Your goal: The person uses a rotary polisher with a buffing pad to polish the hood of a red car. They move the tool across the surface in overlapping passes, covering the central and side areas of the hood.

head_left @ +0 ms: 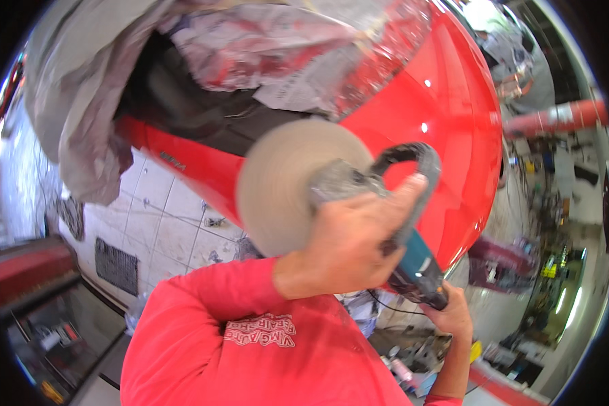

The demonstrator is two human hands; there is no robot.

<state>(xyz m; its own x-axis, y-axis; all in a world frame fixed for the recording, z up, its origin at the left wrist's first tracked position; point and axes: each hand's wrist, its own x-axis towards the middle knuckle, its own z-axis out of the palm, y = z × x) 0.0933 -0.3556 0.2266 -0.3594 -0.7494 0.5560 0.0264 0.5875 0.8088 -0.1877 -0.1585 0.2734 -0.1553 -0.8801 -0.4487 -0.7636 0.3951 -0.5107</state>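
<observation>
A teal and black power polisher (416, 262) is in both my hands, tilted across the red car's glossy body panel (446, 115). Its round beige pad (272, 193) is blurred as though spinning, and faces the car's side near a narrow red fender strip (206, 172). Whether the pad touches the paint is hidden. My left hand (352, 240) is closed over the grey front part of the polisher, beside its black loop handle (426, 162). Around the rear end of the body, by the cord, my right hand (451, 312) is wrapped.
Crumpled plastic and paper sheeting (264, 44) covers part of the car, and a grey cloth cover (81, 101) hangs at left. A black cord (396, 309) trails below the polisher. A red cabinet (37, 271) stands at left on the tiled floor (159, 223). Clutter lies at lower right.
</observation>
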